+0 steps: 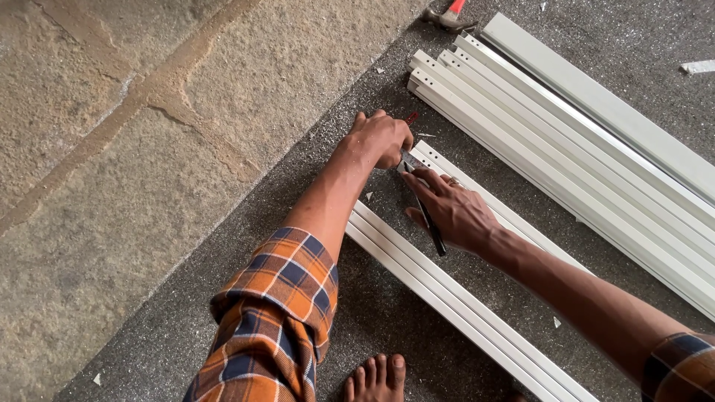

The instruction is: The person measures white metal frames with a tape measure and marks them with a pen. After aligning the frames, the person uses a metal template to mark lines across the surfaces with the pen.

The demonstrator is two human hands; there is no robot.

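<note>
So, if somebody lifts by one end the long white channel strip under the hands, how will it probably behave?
The long white channel strip looks thin-walled and hollow, so it is probably light for its length. Being so long and slim, it would likely sag or bow if lifted at one end. Its flat faces lie flush on the grey speckled floor, so it should slide, not roll.
</note>
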